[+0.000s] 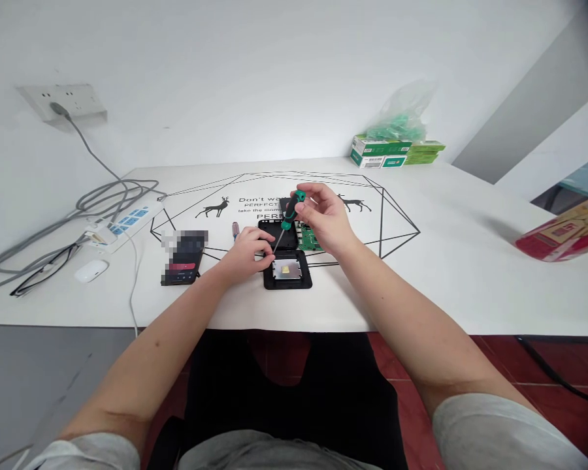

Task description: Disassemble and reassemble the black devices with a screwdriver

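My right hand [326,219] grips a green and black screwdriver [291,210] by its handle. The shaft slants down and left, its tip at the upper left corner of a small black casing [306,282]. Inside that casing lies a silver metal plate [287,277] with a pale square pad on it. My left hand [249,253] is at the same corner, thumb and fingers drawn together by the screwdriver tip; what they pinch is too small to make out. Behind the casing sit another black shell [273,230] and a green circuit board [310,237], partly covered by my right hand.
A second screwdriver [235,230] lies behind my left hand. To the left are a phone [186,258], a white earbud case [91,270], glasses [44,271] and a power strip [132,225] with coiled cable. Green boxes [382,149] stand by the wall, a red package [563,232] at right.
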Action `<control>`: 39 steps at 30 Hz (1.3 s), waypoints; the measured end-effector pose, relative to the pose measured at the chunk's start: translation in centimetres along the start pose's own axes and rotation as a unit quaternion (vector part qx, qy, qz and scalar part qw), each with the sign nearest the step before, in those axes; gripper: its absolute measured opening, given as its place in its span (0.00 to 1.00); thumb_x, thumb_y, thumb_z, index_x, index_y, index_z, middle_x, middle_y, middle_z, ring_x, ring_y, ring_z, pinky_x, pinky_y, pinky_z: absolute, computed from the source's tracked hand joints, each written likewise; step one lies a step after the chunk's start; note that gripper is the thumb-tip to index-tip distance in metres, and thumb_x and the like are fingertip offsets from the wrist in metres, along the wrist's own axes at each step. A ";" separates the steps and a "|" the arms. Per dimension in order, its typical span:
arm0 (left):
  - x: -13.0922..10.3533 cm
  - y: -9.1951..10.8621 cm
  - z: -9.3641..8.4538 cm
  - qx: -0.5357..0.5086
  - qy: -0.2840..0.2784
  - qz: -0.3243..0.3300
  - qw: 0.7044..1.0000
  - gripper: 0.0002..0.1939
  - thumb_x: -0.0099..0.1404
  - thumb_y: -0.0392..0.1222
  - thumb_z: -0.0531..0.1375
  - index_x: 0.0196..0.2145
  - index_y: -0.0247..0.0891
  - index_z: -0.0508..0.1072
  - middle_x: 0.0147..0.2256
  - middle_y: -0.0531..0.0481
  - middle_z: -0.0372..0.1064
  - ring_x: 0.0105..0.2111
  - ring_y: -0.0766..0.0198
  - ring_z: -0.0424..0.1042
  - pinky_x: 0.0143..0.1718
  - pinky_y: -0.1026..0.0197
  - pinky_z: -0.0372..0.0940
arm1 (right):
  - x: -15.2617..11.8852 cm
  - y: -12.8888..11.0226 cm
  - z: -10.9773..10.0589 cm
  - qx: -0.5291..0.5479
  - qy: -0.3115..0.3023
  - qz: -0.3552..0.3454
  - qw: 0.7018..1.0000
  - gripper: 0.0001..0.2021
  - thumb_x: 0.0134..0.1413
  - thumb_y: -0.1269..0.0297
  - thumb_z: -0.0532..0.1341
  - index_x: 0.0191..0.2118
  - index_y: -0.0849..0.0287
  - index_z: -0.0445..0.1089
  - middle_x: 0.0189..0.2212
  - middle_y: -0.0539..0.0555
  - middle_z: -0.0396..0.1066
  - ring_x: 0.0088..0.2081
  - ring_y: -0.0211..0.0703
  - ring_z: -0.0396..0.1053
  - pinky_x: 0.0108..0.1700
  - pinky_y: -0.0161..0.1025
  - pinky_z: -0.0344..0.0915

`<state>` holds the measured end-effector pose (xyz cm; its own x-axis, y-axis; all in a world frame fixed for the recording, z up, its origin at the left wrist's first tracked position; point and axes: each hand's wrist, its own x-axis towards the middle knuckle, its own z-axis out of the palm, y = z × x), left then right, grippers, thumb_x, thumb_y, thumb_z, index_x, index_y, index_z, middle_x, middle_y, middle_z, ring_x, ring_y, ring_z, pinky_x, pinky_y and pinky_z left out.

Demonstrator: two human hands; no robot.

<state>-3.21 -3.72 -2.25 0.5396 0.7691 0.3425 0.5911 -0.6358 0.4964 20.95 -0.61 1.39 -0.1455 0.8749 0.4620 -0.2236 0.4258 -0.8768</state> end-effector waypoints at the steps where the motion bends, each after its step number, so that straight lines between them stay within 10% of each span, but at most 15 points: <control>1: 0.0 -0.1 0.1 0.008 0.008 -0.006 1.000 0.08 0.69 0.42 0.64 0.30 0.44 0.77 0.55 0.47 0.78 0.61 0.45 0.67 0.68 0.32 0.61 | 0.1 0.1 -0.1 -0.002 0.007 -0.004 1.000 0.29 0.48 0.40 0.79 0.52 0.44 0.72 0.51 0.53 0.76 0.47 0.49 0.76 0.49 0.50 0.80; 17: 0.2 -1.3 0.6 0.083 0.051 -0.051 0.994 0.07 0.69 0.40 0.61 0.32 0.44 0.76 0.49 0.45 0.79 0.57 0.45 0.70 0.67 0.34 0.60 | 0.5 0.7 -0.5 -0.055 0.023 0.004 0.998 0.21 0.50 0.54 0.76 0.49 0.48 0.75 0.37 0.49 0.73 0.37 0.43 0.70 0.44 0.47 0.77; 32: 0.0 -0.9 0.6 0.037 0.024 -0.016 0.999 0.05 0.70 0.42 0.65 0.44 0.44 0.80 0.53 0.45 0.78 0.60 0.48 0.68 0.67 0.38 0.63 | 0.7 1.2 -0.7 -0.047 0.046 -0.019 0.998 0.31 0.47 0.37 0.78 0.51 0.45 0.73 0.48 0.52 0.75 0.39 0.43 0.72 0.46 0.48 0.81; 39: 0.4 -0.6 0.7 0.054 0.040 -0.047 0.997 0.08 0.73 0.40 0.62 0.33 0.43 0.76 0.50 0.47 0.80 0.58 0.48 0.69 0.68 0.35 0.59 | 0.7 1.2 -0.7 -0.044 0.066 -0.012 0.997 0.32 0.48 0.35 0.76 0.53 0.45 0.70 0.52 0.52 0.73 0.42 0.43 0.74 0.50 0.48 0.82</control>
<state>-2.97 -3.10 -2.95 0.4327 0.8252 0.3631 0.6999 -0.5613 0.4417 21.21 0.68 0.63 -0.0120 0.8847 0.4661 -0.1389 0.4601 -0.8769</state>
